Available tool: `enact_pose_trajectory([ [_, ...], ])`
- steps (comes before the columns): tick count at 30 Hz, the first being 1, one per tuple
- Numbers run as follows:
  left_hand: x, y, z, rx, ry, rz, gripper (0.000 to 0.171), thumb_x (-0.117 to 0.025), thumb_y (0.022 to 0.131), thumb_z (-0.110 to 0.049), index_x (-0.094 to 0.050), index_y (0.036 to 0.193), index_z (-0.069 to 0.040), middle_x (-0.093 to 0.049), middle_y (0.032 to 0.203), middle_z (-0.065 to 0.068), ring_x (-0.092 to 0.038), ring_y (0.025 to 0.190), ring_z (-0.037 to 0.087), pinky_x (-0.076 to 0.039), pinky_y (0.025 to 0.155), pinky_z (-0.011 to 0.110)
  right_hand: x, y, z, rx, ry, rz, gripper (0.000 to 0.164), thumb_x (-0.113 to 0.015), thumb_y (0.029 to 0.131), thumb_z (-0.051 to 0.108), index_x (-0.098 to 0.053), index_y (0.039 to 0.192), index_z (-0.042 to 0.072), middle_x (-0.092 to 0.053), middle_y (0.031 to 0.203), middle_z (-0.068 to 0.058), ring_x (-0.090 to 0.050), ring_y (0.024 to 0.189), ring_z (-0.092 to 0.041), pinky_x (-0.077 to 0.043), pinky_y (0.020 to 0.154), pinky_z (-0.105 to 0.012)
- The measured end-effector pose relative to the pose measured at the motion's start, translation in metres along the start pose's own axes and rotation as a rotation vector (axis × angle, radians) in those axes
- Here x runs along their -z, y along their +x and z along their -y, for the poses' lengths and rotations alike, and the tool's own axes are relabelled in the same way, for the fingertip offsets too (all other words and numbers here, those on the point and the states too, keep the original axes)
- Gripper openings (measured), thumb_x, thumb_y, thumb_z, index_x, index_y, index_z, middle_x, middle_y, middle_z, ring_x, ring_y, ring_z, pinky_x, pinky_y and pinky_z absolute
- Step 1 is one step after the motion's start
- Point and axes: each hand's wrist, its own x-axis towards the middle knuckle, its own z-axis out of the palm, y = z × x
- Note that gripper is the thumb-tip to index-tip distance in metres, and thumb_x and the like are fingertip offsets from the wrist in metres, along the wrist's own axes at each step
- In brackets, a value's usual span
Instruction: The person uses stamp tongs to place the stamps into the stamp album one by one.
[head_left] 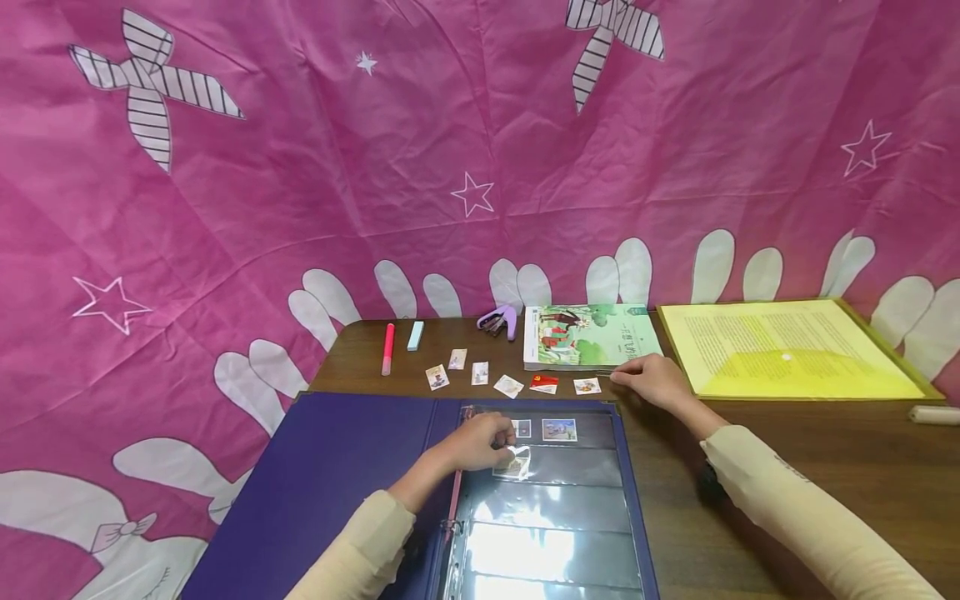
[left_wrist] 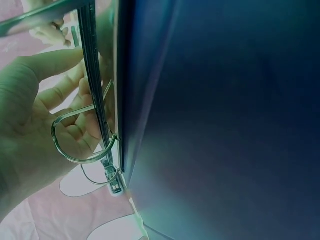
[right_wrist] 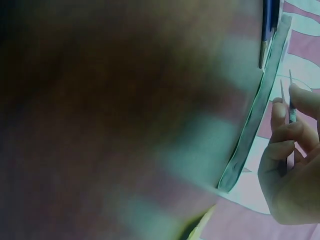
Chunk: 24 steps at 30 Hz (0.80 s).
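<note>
In the head view my left hand (head_left: 474,442) rests over the upper left of a black stamp page (head_left: 585,504), its thumb close to a stamp (head_left: 514,465) in the second row. The thumb and bent fingers stand apart, beside the binder rings (left_wrist: 82,160). My right hand (head_left: 654,382) pinches slim metal tweezers (right_wrist: 292,114), tips parted, near the green book's front corner. Just left of the tweezers lies a small stamp (head_left: 587,386). Another stamp (head_left: 559,430) sits in the top row, next to one partly hidden by my left fingers.
The open blue binder (head_left: 322,483) covers the front left of the table. Behind it lie several loose stamps, a red pen (head_left: 387,350), a pale blue box (head_left: 416,336), a purple hole punch (head_left: 498,321) and the green book (head_left: 592,337). A yellow folder (head_left: 795,350) lies right.
</note>
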Motion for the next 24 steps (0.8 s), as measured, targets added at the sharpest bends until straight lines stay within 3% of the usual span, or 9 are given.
enact_pose_trajectory([
  [5,-0.0013,-0.0003,0.0019,0.002,-0.024,-0.004,0.009,-0.066,0.079,-0.011,-0.062,0.086,-0.008,-0.059,0.083,0.003,-0.049,0.075,0.008,-0.040,0.068,0.019,-0.0021,0.0002,0.0007,0.025,-0.057,0.008,0.025,-0.065,0.084,0.035,-0.075,0.097,0.015,-0.072,0.102,-0.009,-0.065,0.099,-0.032,-0.049,0.074,-0.040],
  [16,-0.0034,-0.0013,0.0046,0.014,-0.067,-0.015,0.008,-0.067,0.079,-0.010,-0.063,0.086,-0.009,-0.058,0.082,0.002,-0.048,0.076,0.008,-0.040,0.068,0.019,-0.0088,0.0013,0.0028,0.017,-0.127,0.063,0.021,-0.065,0.084,0.034,-0.075,0.094,0.018,-0.074,0.094,-0.005,-0.064,0.081,-0.019,-0.041,0.058,-0.027],
  [24,-0.0018,-0.0006,0.0034,0.023,-0.082,-0.016,0.007,-0.067,0.080,-0.009,-0.063,0.086,-0.008,-0.058,0.082,0.002,-0.047,0.075,0.009,-0.039,0.068,0.019,-0.0076,0.0015,0.0010,0.026,-0.108,0.041,0.020,-0.065,0.084,0.033,-0.076,0.091,0.018,-0.073,0.098,-0.008,-0.066,0.094,-0.030,-0.047,0.068,-0.035],
])
